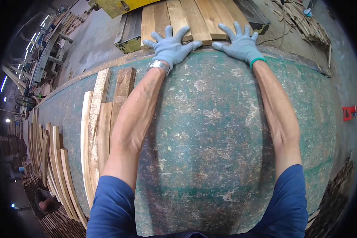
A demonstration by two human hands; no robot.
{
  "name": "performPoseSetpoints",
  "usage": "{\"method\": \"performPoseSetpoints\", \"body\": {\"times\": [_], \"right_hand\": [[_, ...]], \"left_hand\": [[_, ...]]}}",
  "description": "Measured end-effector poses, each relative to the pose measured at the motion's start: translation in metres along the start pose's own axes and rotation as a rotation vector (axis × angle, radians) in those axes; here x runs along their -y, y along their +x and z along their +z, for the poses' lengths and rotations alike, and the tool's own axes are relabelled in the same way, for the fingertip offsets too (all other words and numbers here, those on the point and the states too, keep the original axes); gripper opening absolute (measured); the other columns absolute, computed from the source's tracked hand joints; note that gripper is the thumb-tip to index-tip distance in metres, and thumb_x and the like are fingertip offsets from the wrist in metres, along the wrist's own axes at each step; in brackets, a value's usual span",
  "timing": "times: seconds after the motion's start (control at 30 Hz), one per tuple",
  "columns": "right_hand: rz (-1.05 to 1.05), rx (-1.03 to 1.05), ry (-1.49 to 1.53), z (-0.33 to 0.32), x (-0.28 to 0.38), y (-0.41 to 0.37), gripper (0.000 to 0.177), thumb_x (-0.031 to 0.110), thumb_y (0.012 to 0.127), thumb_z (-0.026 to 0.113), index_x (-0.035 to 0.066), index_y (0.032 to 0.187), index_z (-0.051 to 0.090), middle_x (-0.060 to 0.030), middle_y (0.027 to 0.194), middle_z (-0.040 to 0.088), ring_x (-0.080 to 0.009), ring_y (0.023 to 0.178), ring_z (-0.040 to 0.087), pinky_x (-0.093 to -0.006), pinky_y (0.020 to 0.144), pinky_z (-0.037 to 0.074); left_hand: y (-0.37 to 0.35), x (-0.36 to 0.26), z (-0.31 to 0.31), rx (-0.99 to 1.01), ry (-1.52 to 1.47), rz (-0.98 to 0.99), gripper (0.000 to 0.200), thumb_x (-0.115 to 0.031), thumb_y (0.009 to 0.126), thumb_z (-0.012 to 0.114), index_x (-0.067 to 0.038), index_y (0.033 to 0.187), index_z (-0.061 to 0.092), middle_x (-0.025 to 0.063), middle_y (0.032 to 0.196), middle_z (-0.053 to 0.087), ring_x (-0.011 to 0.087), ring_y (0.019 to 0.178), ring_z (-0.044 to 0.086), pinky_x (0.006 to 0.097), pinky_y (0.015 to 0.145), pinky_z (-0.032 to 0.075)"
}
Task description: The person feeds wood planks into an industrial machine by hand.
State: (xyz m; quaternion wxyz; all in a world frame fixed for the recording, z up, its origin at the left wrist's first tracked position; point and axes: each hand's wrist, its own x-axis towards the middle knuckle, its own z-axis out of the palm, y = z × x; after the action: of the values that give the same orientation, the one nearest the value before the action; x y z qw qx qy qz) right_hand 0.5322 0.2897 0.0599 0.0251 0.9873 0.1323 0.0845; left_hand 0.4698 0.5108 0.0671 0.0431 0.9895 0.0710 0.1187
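Several light wooden boards (pixel 182 20) lie side by side at the top centre, their near ends at the far edge of a worn green table (pixel 210 131). My left hand (pixel 170 47), in a grey-blue glove, has its fingers spread against the board ends on the left. A metal watch band circles that wrist. Against the ends on the right, my right hand (pixel 240 45) spreads its gloved fingers too; its cuff is green. Neither hand is wrapped round anything. Both arms are stretched forward over the table.
Beyond the table, the boards run under a yellow machine part (pixel 127 6). Loose wooden strips (pixel 95 127) lie on the table's left side, with more strips (pixel 59 170) beside it. A scrap wood pile (pixel 305 23) is at the upper right, a red object (pixel 349 113) at the right.
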Motion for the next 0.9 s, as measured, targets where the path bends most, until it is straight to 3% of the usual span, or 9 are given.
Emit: {"method": "performPoseSetpoints", "body": {"times": [0.27, 0.4, 0.47, 0.53, 0.57, 0.63, 0.73, 0.87, 0.9], "right_hand": [[0.013, -0.003, -0.031, 0.01, 0.012, 0.036, 0.092, 0.089, 0.073, 0.045, 0.046, 0.152, 0.024, -0.0127, 0.162, 0.02, -0.0454, 0.148, 0.009, -0.0668, 0.113, 0.008], [-0.007, 0.057, 0.033, 0.0, 0.027, 0.041, 0.093, 0.084, 0.076, 0.048, 0.041, 0.154, 0.022, -0.0156, 0.162, 0.019, -0.0468, 0.147, 0.014, -0.0605, 0.116, 0.013], [-0.071, 0.09, 0.107, -0.012, 0.038, 0.027, 0.093, 0.081, 0.078, 0.049, 0.037, 0.155, 0.022, -0.0181, 0.161, 0.021, -0.0467, 0.146, 0.017, -0.0565, 0.117, 0.016], [-0.211, -0.121, 0.187, -0.028, 0.059, -0.024, 0.083, 0.066, 0.085, 0.053, 0.025, 0.153, 0.031, -0.0224, 0.156, 0.028, -0.0417, 0.143, 0.027, -0.0536, 0.117, 0.019], [-0.269, -0.159, 0.266, -0.035, 0.066, -0.056, 0.078, 0.058, 0.087, 0.056, 0.021, 0.152, 0.033, -0.0233, 0.155, 0.03, -0.0418, 0.143, 0.029, -0.0542, 0.117, 0.019], [-0.351, -0.192, 0.601, -0.05, 0.09, -0.146, 0.074, 0.05, 0.089, 0.058, 0.017, 0.151, 0.033, -0.0241, 0.152, 0.034, -0.0417, 0.143, 0.028, -0.0563, 0.117, 0.017], [-0.373, -0.044, 0.74, -0.077, 0.128, -0.291, 0.073, 0.049, 0.087, 0.061, 0.013, 0.147, 0.039, -0.0238, 0.15, 0.036, -0.0412, 0.142, 0.031, -0.0542, 0.116, 0.022], [-0.365, 0.131, 0.967, -0.108, 0.203, -0.453, 0.069, 0.043, 0.083, 0.069, 0.011, 0.14, 0.048, -0.0256, 0.148, 0.036, -0.0453, 0.135, 0.035, -0.0553, 0.111, 0.029], [-0.361, 0.152, 0.998, -0.117, 0.224, -0.477, 0.069, 0.042, 0.082, 0.07, 0.011, 0.14, 0.049, -0.0263, 0.147, 0.035, -0.0463, 0.133, 0.036, -0.0555, 0.11, 0.03]], "left_hand": [[0.032, 0.014, 0.005, 0.02, -0.009, -0.024, 0.086, -0.086, 0.071, 0.053, -0.046, 0.146, 0.038, 0.0115, 0.158, 0.029, 0.0543, 0.144, 0.012, 0.0775, 0.107, -0.002], [0.05, 0.025, 0.002, 0.063, -0.078, -0.027, 0.093, -0.088, 0.067, 0.053, -0.046, 0.148, 0.036, 0.0118, 0.159, 0.028, 0.0542, 0.145, 0.005, 0.0786, 0.105, -0.009], [0.049, 0.033, -0.02, 0.162, -0.268, 0.027, 0.097, -0.081, 0.073, 0.057, -0.03, 0.152, 0.033, 0.016, 0.159, 0.026, 0.0477, 0.146, 0.015, 0.0664, 0.115, 0.009], [0.044, 0.062, -0.038, 0.168, -0.665, 0.162, 0.096, -0.075, 0.078, 0.058, -0.021, 0.153, 0.032, 0.019, 0.159, 0.025, 0.0434, 0.145, 0.023, 0.0563, 0.118, 0.02], [0.029, 0.076, -0.05, 0.154, -0.766, 0.204, 0.089, -0.066, 0.085, 0.058, -0.014, 0.153, 0.032, 0.0227, 0.156, 0.028, 0.0365, 0.143, 0.031, 0.0429, 0.116, 0.03], [-0.035, 0.114, -0.094, 0.069, -0.581, 0.286, 0.082, -0.06, 0.089, 0.057, -0.013, 0.152, 0.035, 0.0241, 0.151, 0.037, 0.0364, 0.141, 0.036, 0.0455, 0.115, 0.03], [-0.158, 0.228, -0.138, -0.003, -0.155, 0.312, 0.066, -0.05, 0.093, 0.057, -0.01, 0.144, 0.047, 0.0244, 0.141, 0.049, 0.0402, 0.131, 0.046, 0.0466, 0.108, 0.038], [-0.389, 0.314, -0.173, 0.162, -0.141, -0.544, 0.085, -0.06, 0.086, 0.061, -0.007, 0.149, 0.039, 0.0283, 0.141, 0.047, 0.0414, 0.13, 0.046, 0.0441, 0.112, 0.033], [-0.436, 0.319, -0.172, 0.237, -0.184, -0.558, 0.092, -0.063, 0.082, 0.063, -0.007, 0.15, 0.037, 0.0289, 0.142, 0.045, 0.0422, 0.132, 0.044, 0.0443, 0.113, 0.032]]}}
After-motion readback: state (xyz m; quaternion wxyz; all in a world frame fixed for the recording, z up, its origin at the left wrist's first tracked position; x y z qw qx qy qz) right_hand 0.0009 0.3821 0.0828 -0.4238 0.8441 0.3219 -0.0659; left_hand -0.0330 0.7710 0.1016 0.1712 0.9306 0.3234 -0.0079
